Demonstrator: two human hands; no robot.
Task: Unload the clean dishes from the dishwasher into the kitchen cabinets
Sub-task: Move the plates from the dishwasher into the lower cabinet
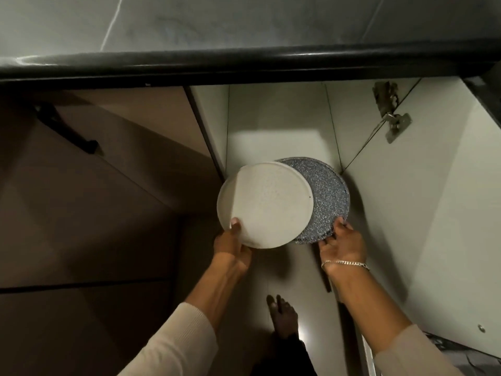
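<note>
Below a dark counter edge (244, 67), a pale cabinet (271, 112) is standing open. Near its front edge a white plate (267, 203) is overlapping a blue speckled plate (328, 196) from the left. The left hand (230, 246) is gripping the white plate's near rim, thumb (235, 225) lying on top. The right hand (343, 246) is curling its fingers (340, 222) round the speckled plate's near edge.

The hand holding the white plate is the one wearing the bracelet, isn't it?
No. The head view shows the bracelet on the right hand, which holds the blue speckled plate; the bare-wristed left hand holds the white plate.
</note>
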